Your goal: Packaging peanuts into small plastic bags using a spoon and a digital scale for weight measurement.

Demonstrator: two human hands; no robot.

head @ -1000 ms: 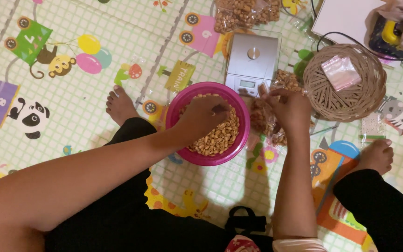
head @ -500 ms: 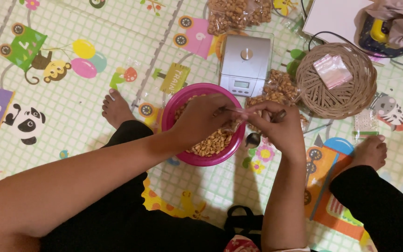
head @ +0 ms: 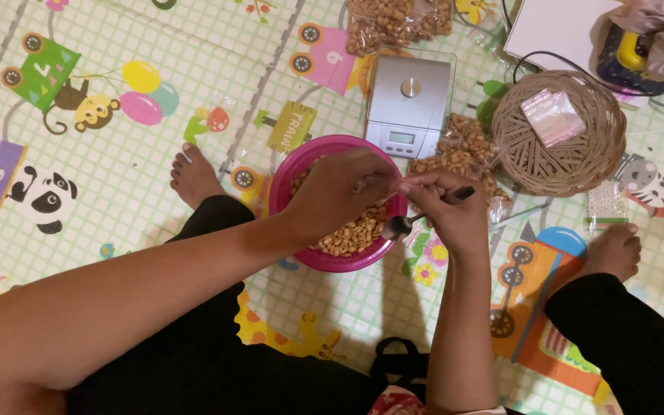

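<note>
Head view: my right hand (head: 455, 211) pinches metal spoon (head: 416, 217) at handle, 3 o'clock of pink bowl (head: 293, 177). Left hand (head: 340, 192) closed over nuts (head: 347, 234); contents unclear. Spoon stiff, light, slick; hold mid-handle.

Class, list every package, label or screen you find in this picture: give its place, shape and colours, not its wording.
Scale screen: small grey rectangle on the silver scale's front edge, behind the pink bowl.
Clear snack bags: top centre, filled with brown pieces.
Small pink-tinted packet: squarish, inside the woven basket.
Clear packet: right of basket, on the mat.
</note>
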